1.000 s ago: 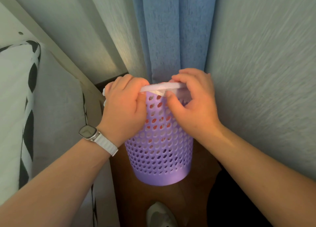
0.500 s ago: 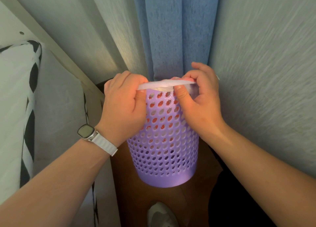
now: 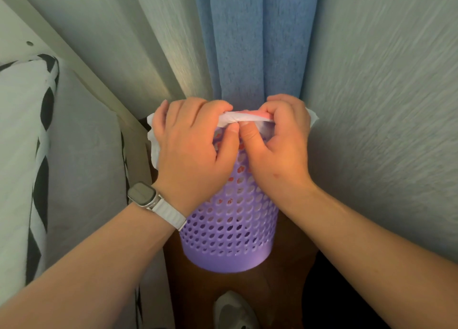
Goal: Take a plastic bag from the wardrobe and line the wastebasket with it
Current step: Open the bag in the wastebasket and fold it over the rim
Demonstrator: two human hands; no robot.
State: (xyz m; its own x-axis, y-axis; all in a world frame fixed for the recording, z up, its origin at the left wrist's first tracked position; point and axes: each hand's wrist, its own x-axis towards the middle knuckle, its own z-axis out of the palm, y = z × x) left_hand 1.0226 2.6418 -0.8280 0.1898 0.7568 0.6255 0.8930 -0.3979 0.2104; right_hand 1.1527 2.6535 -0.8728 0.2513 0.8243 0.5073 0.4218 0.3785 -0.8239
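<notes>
**Both hands gripped the bag at the wastebasket's rim**

A purple perforated wastebasket (image 3: 229,232) stood upright on a brown wooden floor (image 3: 247,291), in a narrow gap with a blue curtain (image 3: 255,43) hanging behind it and pale textured fabric (image 3: 384,105) close on its right. A white plastic bag (image 3: 238,118) lay across the near part of the basket's rim, bunched into a tight band there. More of the bag's white film stuck out beyond the outer side of each hand, a ruffled flap at the left and a smaller one at the right.

The left hand (image 3: 193,145) was curled closed over the rim, its fingers folded over the bag's edge and its thumb pressed against the basket's outer wall just under the band. The right hand (image 3: 282,143) was closed in the same way, fingers hooked over the rim and the bag, thumb down on the wall. The two thumbs met, tip beside tip, at the middle of the near rim.

A watch with a white strap (image 3: 153,202) sat on the left wrist. A black-and-white patterned cushion (image 3: 27,143) filled the left side, and the toe of a light shoe (image 3: 233,309) showed at the bottom edge, in front of the basket.
</notes>
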